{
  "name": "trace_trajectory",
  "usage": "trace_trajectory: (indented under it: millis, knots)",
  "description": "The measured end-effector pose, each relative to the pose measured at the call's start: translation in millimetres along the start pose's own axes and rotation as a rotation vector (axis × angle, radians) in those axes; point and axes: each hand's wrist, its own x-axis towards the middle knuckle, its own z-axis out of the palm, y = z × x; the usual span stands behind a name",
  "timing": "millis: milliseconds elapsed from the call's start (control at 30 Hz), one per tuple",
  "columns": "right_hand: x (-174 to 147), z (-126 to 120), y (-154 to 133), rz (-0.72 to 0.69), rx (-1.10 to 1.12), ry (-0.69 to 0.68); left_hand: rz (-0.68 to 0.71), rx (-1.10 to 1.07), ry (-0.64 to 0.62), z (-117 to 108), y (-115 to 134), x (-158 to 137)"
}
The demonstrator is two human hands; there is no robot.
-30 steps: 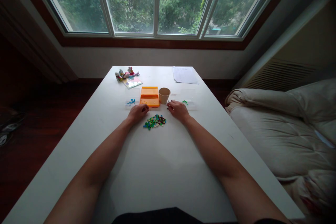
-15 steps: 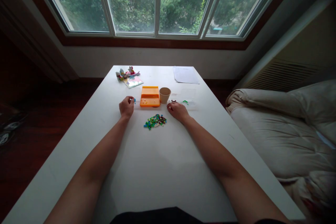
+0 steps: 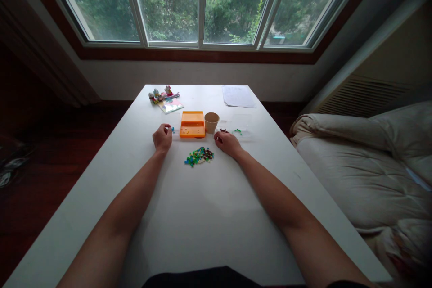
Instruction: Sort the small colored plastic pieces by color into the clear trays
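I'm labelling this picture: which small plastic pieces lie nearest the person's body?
The loose multicoloured plastic heap; blue pieces, dark brown pieces and green pieces lie farther back.

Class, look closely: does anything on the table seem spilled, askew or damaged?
Nothing looks damaged, and the cup stands upright. Only the coloured pile, loose on the table rather than contained, might pass for a spill.

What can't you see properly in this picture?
From the head view:
Blue pieces: too small, partly behind the left hand; its grip is unclear.
Brown pieces: partly behind the right hand; grip unclear.
Bottom of the cup: hidden by its near wall.
Any writing on the papers: too small.
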Motion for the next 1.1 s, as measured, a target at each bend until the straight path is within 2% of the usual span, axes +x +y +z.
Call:
trace_trajectory:
  millis: [200, 400, 500, 600, 867, 1100]
  knots:
    - [-1, -1, 0, 0.03, 0.049, 0.129, 0.206, 0.002, -0.16, 4, 12, -9]
    - [2, -5, 11, 0.157, 0.105, 0.329, 0.415, -0.013, -0.359, 12, 20, -19]
    - [4, -7, 20, 0.224, 0.119, 0.379, 0.487, 0.006, -0.432, 14, 24, -23]
    - [3, -7, 22, 0.205, 0.133, 0.365, 0.523, 0.019, -0.523, 13, 28, -27]
    - [-3, -4, 2, -0.023, 0.167, 0.171, 0.548, -0.066, -0.797, 1, 33, -21]
    - [-3, -4, -2, -0.028, 0.176, 0.157, 0.477, -0.062, -1.056, -15, 32, -7]
